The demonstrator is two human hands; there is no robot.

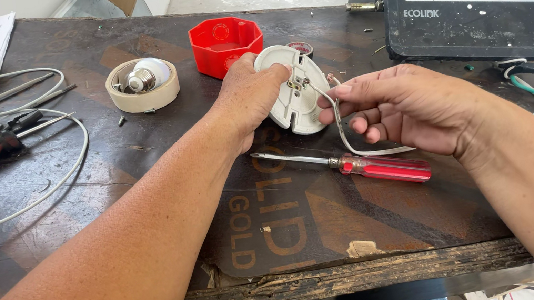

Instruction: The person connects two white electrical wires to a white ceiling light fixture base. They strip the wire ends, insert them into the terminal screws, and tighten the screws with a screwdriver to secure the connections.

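Screwdriver (352, 164) lay mid-worktop (150, 208) under the hands; red box (226, 44) behind. Left hand (249, 97) gripped white socket (294, 94); right hand (400, 107) pinched wire (341, 129).

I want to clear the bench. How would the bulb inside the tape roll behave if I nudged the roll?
The bulb lies on its side inside the tape roll, so it would probably rock but stay ringed. Its round globe looks apt to roll once lifted out, and likely fragile.
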